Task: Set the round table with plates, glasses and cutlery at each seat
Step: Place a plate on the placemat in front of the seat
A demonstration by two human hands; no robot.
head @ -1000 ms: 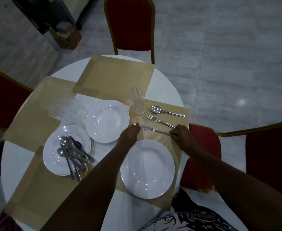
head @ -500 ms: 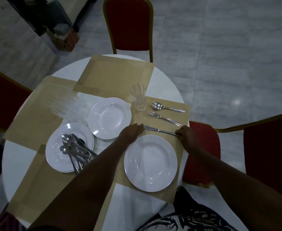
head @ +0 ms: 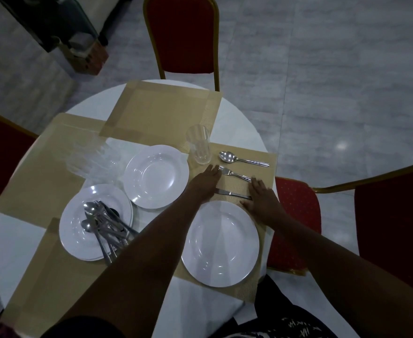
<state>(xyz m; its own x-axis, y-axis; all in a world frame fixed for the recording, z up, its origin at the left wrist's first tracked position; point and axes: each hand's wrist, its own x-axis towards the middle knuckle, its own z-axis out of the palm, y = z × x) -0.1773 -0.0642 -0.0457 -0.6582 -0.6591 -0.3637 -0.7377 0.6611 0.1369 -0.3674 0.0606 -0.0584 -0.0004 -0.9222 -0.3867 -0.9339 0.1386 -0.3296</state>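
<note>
On the right-hand placemat (head: 266, 159) lie a white plate (head: 221, 243), a knife (head: 232, 193), a fork (head: 234, 174) and a spoon (head: 242, 159), with a clear glass (head: 199, 147) behind them. My left hand (head: 205, 182) lies flat with straight fingers touching the fork's tines. My right hand (head: 261, 196) lies flat, fingertips at the fork's handle end, palm over the knife's handle. Another white plate (head: 156, 176) sits mid-table. A stack of plates (head: 78, 228) carries loose cutlery (head: 105, 225).
Several clear glasses (head: 91, 159) stand on the left placemat. Bare placemats lie at the far seat (head: 161, 108) and the near-left seat (head: 52, 284). Red chairs stand at the far side (head: 181, 32), left (head: 0, 152) and right (head: 295, 206). The round white table (head: 237, 128) ends close to my right arm.
Both hands let go of the knife, which now lies just above the plate, and moved up to the fork's two ends with fingers straightened.
</note>
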